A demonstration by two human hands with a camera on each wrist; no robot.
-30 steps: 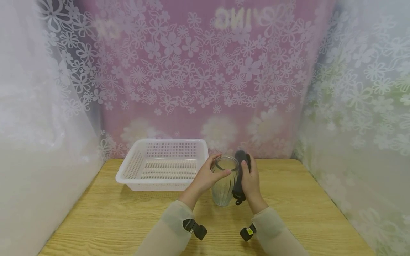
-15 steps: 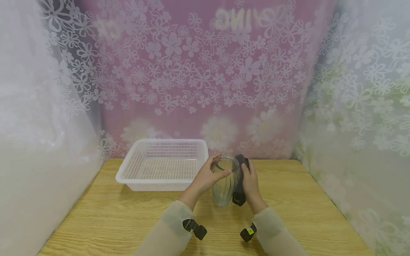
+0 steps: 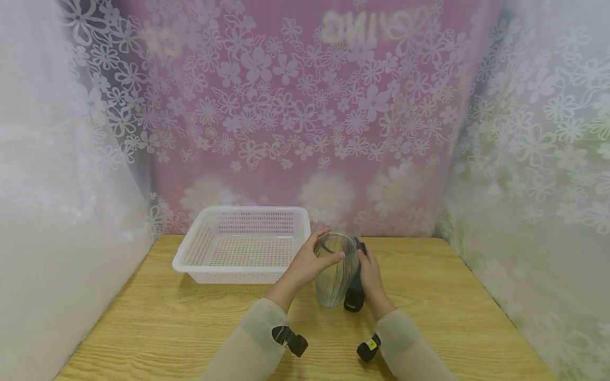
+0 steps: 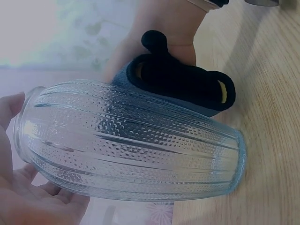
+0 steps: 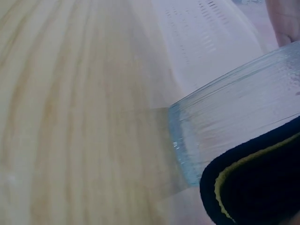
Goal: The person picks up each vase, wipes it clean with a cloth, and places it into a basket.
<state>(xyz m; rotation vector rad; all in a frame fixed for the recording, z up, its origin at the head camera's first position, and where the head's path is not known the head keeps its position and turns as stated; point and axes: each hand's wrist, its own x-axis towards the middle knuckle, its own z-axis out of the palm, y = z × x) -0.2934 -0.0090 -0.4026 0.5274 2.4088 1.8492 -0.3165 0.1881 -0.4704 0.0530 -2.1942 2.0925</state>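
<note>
Lower and nearer than a second ago, the dark cloth [image 3: 353, 299] has slid down along the right side of the glass vase [image 3: 330, 290], and the right hand [image 3: 374, 275] has come slightly nearer with it. The left hand [image 3: 305, 263] has kept its place at the vase's top.

Tilted little if at all, the vase is right of the basket, mouth up and base down at the worktop [image 3: 438, 301]; whether the base actually touches the wood I cannot tell. The left hand is clamped round its neck from the left, thumb on the near side below the rim and fingers toward the far side. Ribs and small raised dots cover the clear glass.

The right hand is closed on the cloth, holding it against the vase's right side, with part of its fingers hidden. The left wrist view shows the cloth as thick and folded, with a rounded nub on top; a yellow edge shows inside the fold.

Left of the vase and a little farther off sits the white perforated basket [image 3: 233, 277]. Pale sleeves [image 3: 252, 334] cover both forearms, each with a black wrist strap [image 3: 290, 341]. Behind the worktop hangs a pink flowered curtain [image 3: 295, 106].
</note>
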